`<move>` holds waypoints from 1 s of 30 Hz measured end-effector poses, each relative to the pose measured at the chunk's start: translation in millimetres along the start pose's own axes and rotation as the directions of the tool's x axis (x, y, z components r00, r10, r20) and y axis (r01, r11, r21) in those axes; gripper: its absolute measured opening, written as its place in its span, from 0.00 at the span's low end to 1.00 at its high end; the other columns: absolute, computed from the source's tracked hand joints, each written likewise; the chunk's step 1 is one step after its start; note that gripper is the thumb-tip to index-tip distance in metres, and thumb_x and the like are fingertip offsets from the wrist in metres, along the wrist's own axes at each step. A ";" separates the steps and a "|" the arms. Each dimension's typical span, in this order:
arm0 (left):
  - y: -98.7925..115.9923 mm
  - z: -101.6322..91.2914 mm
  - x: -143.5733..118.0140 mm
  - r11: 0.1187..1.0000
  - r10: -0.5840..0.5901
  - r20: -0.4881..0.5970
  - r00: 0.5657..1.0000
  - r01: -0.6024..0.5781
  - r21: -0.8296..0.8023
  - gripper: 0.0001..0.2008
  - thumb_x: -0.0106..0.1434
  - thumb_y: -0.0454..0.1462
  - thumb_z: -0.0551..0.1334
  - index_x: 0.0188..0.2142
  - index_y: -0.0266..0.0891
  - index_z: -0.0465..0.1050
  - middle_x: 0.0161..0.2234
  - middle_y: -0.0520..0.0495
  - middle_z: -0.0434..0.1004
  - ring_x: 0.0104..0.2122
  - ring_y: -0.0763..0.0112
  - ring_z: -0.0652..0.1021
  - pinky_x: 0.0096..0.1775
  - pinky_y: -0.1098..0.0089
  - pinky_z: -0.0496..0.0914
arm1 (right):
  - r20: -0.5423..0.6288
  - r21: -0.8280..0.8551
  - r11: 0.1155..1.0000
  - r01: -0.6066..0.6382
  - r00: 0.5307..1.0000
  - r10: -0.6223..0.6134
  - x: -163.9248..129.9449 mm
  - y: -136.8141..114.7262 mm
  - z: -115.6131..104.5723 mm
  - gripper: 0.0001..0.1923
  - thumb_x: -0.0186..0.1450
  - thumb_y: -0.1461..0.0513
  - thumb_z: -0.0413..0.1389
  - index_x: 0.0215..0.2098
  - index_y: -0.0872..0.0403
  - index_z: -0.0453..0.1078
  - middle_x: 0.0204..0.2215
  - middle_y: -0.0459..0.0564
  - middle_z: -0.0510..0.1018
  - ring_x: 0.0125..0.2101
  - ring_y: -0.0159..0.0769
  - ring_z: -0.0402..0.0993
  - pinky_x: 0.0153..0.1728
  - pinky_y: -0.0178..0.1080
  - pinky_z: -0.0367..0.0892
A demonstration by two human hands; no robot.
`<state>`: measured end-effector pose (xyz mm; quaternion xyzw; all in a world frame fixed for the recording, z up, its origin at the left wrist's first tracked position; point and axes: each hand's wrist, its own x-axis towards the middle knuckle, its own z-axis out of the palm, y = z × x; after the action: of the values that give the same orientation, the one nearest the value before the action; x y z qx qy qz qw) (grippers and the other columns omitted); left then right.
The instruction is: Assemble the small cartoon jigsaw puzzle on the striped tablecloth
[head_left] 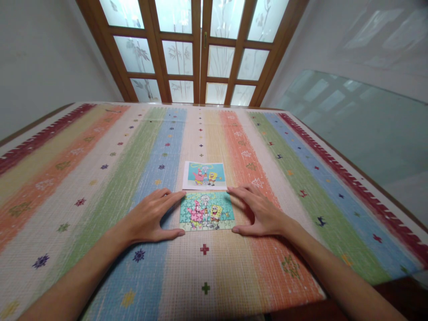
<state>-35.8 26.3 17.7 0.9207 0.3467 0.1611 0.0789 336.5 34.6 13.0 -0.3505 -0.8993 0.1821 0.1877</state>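
A jigsaw puzzle (206, 210) with its pieces joined into a rectangle lies flat on the tablecloth. It shows cartoon figures, among them a pink one and a yellow one, on a teal ground. At its left side is my left hand (152, 217), thumb by the near corner and fingertips by the far one. My right hand (259, 211) mirrors this on the right side. Both hands are open, thumb and fingers wide apart around the puzzle's corners. Just beyond the puzzle lies a printed picture card (204, 176) with the same figures.
The table bears a striped, patterned cloth (117, 178). Past its far edge stand wooden doors with frosted glass panes (177, 58). A pale wall (40, 53) rises at the left, and a glossy, reflecting panel (361, 133) is at the right.
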 end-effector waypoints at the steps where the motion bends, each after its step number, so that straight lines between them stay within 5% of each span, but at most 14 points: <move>1: 0.0 -0.1 -0.1 1.000 0.002 -0.002 1.000 -0.002 0.000 0.42 0.64 0.55 0.65 0.69 0.42 0.53 0.57 0.37 0.74 0.48 0.51 0.76 0.51 0.54 0.71 | 0.001 -0.002 1.000 0.002 1.000 -0.002 0.0 0.0 0.0 0.55 0.58 0.48 0.68 0.75 0.46 0.45 0.60 0.60 0.71 0.54 0.59 0.66 0.54 0.63 0.67; 30: 0.7 -0.2 0.0 1.000 0.015 -0.004 1.000 -0.015 0.015 0.42 0.64 0.55 0.65 0.69 0.43 0.51 0.57 0.38 0.73 0.49 0.51 0.75 0.52 0.53 0.70 | 0.013 -0.036 0.999 0.034 0.999 -0.033 1.8 -2.1 -2.8 0.50 0.59 0.48 0.66 0.73 0.47 0.52 0.60 0.58 0.72 0.54 0.58 0.67 0.56 0.62 0.65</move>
<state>-35.4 25.8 18.1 0.9235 0.3411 0.1609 0.0700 335.4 35.0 16.8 -0.3375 -0.9093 0.1649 0.1790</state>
